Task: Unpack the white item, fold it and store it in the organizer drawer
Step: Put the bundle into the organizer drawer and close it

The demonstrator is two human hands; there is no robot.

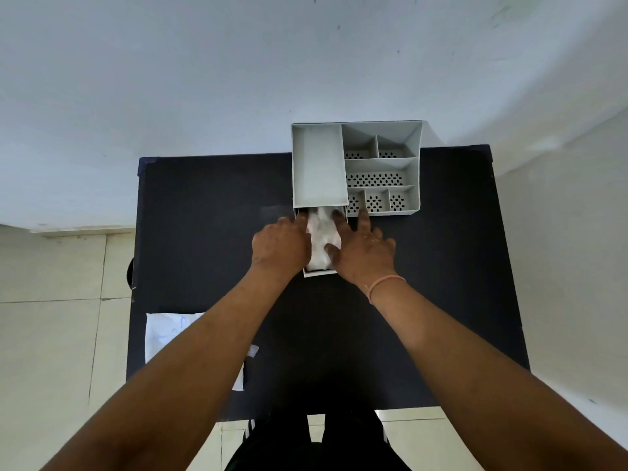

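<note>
A grey organizer point(319, 164) with several compartments stands at the far edge of the black table point(204, 232). Its drawer point(317, 273) is pulled out toward me from under the left compartment. The folded white item point(321, 239) lies inside the drawer. My left hand point(280, 246) is at the drawer's left side, with its fingertips on the cloth. My right hand point(362, 249) rests on the right side with spread fingers, its thumb and forefinger pressing on the white item.
An empty clear plastic bag point(166, 334) lies at the table's near left, partly under my left forearm. A white wall rises behind the organizer. Tiled floor surrounds the table; my legs are at its near edge.
</note>
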